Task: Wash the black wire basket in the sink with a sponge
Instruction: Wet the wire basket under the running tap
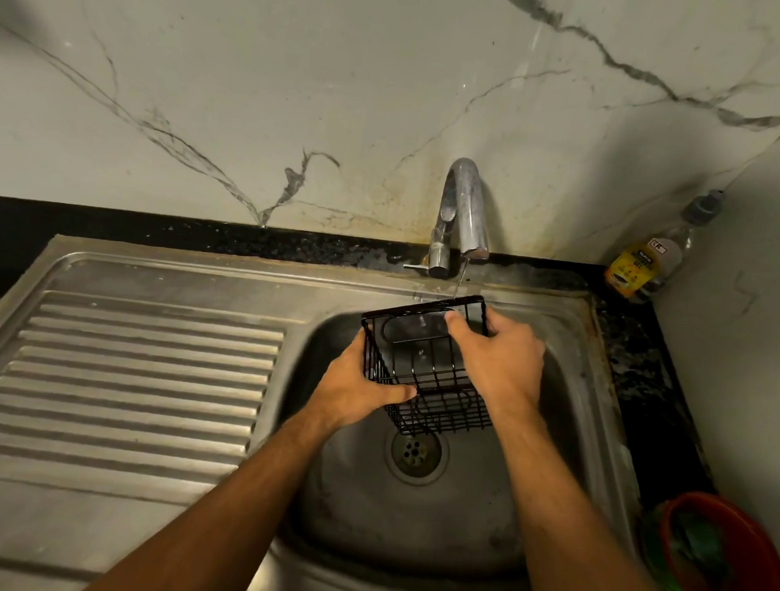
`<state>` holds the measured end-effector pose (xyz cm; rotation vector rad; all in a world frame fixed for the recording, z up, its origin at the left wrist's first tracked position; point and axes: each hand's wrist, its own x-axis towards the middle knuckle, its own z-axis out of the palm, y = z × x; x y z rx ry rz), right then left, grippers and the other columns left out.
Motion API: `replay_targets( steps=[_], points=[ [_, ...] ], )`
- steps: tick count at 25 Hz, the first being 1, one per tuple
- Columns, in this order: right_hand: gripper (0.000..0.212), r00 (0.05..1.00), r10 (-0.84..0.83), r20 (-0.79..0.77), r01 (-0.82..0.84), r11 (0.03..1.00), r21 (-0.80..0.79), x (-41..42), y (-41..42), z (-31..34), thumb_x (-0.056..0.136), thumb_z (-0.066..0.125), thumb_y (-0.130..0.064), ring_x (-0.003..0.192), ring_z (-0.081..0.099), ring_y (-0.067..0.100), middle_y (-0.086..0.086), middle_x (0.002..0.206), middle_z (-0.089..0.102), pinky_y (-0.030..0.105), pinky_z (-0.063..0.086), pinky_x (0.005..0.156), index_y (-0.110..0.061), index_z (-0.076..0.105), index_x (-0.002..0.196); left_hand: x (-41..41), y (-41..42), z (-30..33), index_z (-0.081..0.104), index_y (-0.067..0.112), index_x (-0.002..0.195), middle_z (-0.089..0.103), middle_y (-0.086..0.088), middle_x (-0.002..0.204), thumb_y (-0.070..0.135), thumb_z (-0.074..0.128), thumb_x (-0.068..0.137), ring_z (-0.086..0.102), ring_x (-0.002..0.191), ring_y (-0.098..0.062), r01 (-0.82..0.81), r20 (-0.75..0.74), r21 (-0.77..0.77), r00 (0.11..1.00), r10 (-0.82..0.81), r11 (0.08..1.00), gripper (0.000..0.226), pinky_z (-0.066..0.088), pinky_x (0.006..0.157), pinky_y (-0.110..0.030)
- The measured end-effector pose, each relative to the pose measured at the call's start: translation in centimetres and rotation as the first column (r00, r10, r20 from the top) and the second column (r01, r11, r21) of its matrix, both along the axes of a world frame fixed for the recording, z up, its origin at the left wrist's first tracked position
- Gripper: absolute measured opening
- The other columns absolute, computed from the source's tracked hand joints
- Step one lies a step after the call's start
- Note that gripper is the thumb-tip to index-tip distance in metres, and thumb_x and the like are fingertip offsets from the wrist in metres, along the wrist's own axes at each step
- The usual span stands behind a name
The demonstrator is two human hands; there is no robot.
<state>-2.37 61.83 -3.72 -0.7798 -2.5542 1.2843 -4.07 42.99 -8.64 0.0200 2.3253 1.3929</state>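
— While water trickles from the tap (464, 208), where is the black wire basket (425, 361)?
— Between both hands, tilted above the sink (435, 503) drain (416, 452).
— How are they holding it?
— Left hand (357, 389) grips its left side, thumb across the wires; right hand (503, 361) grips the right side, fingers curled over the rim.

Single head-mounted wide-angle view. It faces forward and down, close above the sink (572, 352) and marble wall (300, 84).
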Motion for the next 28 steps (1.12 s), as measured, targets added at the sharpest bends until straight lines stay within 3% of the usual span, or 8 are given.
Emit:
replay_targets(
  steps=[5, 9, 11, 15, 18, 20, 24, 28],
  points=[
    [0.036, 0.997, 0.062, 0.035, -0.063, 0.997, 0.053, -0.7, -0.7, 1.1, 0.082, 0.066, -0.062, 0.074, 0.064, 0.001, -0.012, 0.075, 0.07, 0.021, 0.051, 0.064, -0.031, 0.074, 0.1, -0.3, -0.9, -1.2, 0.049, 0.037, 0.136, 0.07, 0.016, 0.116, 0.037, 0.096, 0.053, 0.065, 0.109, -0.004, -0.049, 0.101, 0.066, 0.994, 0.042, 0.997, 0.094, 0.049, 0.105, -0.034],
    [0.039, 0.999, 0.037, 0.024, -0.04, 0.992, 0.117, -0.9, -1.8, 1.1, 0.079, 0.066, -0.063, 0.073, 0.066, 0.011, -0.01, 0.072, 0.069, 0.033, 0.059, 0.072, -0.028, 0.073, 0.096, 0.0, -1.5, -0.9, 0.04, 0.024, 0.146, 0.067, 0.004, 0.128, 0.012, 0.096, 0.059, 0.065, 0.118, -0.012, -0.082, 0.144, 0.199, 0.988, 0.054, 0.977, 0.103, 0.048, 0.109, -0.044],
    [0.046, 0.999, 0.028, 0.022, -0.03, 0.991, 0.13, -0.9, -2.4, 1.4, 0.077, 0.061, -0.068, 0.073, 0.066, 0.011, -0.01, 0.072, 0.069, 0.036, 0.06, 0.073, -0.027, 0.072, 0.097, -0.1, -1.6, -0.6, 0.028, 0.024, 0.151, 0.059, 0.003, 0.137, 0.018, 0.099, 0.053, 0.059, 0.126, -0.013, -0.11, 0.103, 0.222, 0.991, 0.088, 0.969, 0.121, 0.047, 0.11, -0.046],
    [0.072, 1.0, -0.004, 0.016, 0.001, 0.986, 0.168, -1.1, -2.4, 1.6, 0.067, 0.047, -0.08, 0.082, 0.069, 0.014, -0.008, 0.084, 0.073, 0.037, 0.06, 0.077, -0.028, 0.072, 0.11, -0.6, -1.6, -0.5, 0.004, 0.041, 0.158, 0.018, 0.006, 0.165, 0.059, 0.098, 0.036, 0.02, 0.152, -0.017, -0.056, -0.012, 0.035, 0.998, 0.056, 0.998, 0.155, 0.024, 0.124, -0.048],
    [0.062, 1.0, 0.006, 0.024, -0.01, 0.985, 0.171, -0.7, -2.1, 2.1, 0.072, 0.053, -0.075, 0.082, 0.068, 0.014, -0.007, 0.083, 0.073, 0.037, 0.06, 0.079, -0.028, 0.073, 0.106, -0.5, -1.8, 0.8, 0.002, 0.047, 0.156, 0.01, 0.008, 0.168, 0.063, 0.096, 0.036, 0.013, 0.154, -0.017, -0.023, -0.07, 0.015, 0.997, 0.024, 1.0, 0.154, 0.021, 0.125, -0.05],
    [0.06, 0.999, 0.031, 0.029, -0.036, 0.981, 0.191, -0.2, -2.2, 2.4, 0.077, 0.062, -0.067, 0.093, 0.069, 0.021, 0.001, 0.098, 0.075, 0.04, 0.058, 0.086, -0.025, 0.07, 0.12, -0.6, -1.3, 1.9, -0.001, 0.041, 0.159, -0.003, 0.01, 0.169, 0.058, 0.095, 0.044, 0.0, 0.155, -0.013, 0.055, -0.112, -0.091, 0.992, -0.065, 0.994, 0.151, 0.008, 0.127, -0.048],
    [0.069, 0.991, 0.105, 0.078, -0.125, 0.933, 0.337, 0.2, -2.9, 3.1, 0.081, 0.063, -0.062, 0.108, 0.066, 0.028, 0.006, 0.116, 0.072, 0.037, 0.053, 0.089, -0.026, 0.056, 0.14, -1.1, 1.2, 3.7, 0.007, 0.031, 0.16, 0.017, 0.003, 0.167, 0.066, 0.086, 0.055, 0.005, 0.155, -0.013, 0.22, -0.265, -0.362, 0.907, -0.327, 0.906, 0.136, -0.007, 0.126, -0.048],
    [0.063, 0.987, 0.122, 0.102, -0.152, 0.905, 0.397, 0.1, -2.9, 2.9, 0.081, 0.058, -0.066, 0.102, 0.067, 0.026, 0.004, 0.11, 0.072, 0.035, 0.053, 0.084, -0.028, 0.06, 0.132, -1.5, 3.1, 4.8, 0.014, 0.024, 0.16, 0.033, 0.003, 0.161, 0.068, 0.08, 0.06, 0.032, 0.147, -0.016, 0.253, -0.344, -0.4, 0.85, -0.4, 0.881, 0.127, 0.025, 0.123, -0.043]
  ],
)
